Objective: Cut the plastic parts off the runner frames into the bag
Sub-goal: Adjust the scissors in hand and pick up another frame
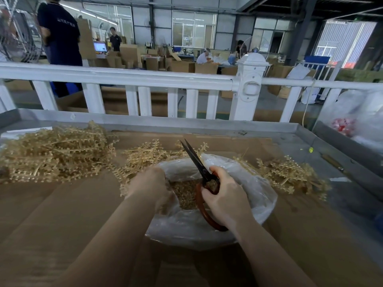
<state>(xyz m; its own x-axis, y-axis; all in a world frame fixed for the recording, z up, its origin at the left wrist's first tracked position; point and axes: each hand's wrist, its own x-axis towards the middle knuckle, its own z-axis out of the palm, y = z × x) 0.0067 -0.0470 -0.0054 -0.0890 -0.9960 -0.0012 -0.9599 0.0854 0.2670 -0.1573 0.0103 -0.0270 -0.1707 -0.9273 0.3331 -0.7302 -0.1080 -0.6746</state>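
A clear plastic bag (257, 195) lies open in front of me, with small tan cut parts (184, 195) inside. My right hand (223, 195) grips scissors (196, 160) by their red-brown handles, the dark blades slightly apart and pointing up and away over the bag. My left hand (149, 183) is blurred at the bag's left rim, its fingers curled by a tan runner frame (124, 183); whether it grips it is unclear. Tan runner frames lie heaped at the left (53, 154), behind the bag (149, 154) and at the right (290, 172).
Brown cardboard (62, 214) covers the metal-edged table (186, 123). A white railing (132, 77) runs behind it. A clear bag with red pieces (348, 125) sits at far right. People and cardboard boxes fill the workshop beyond.
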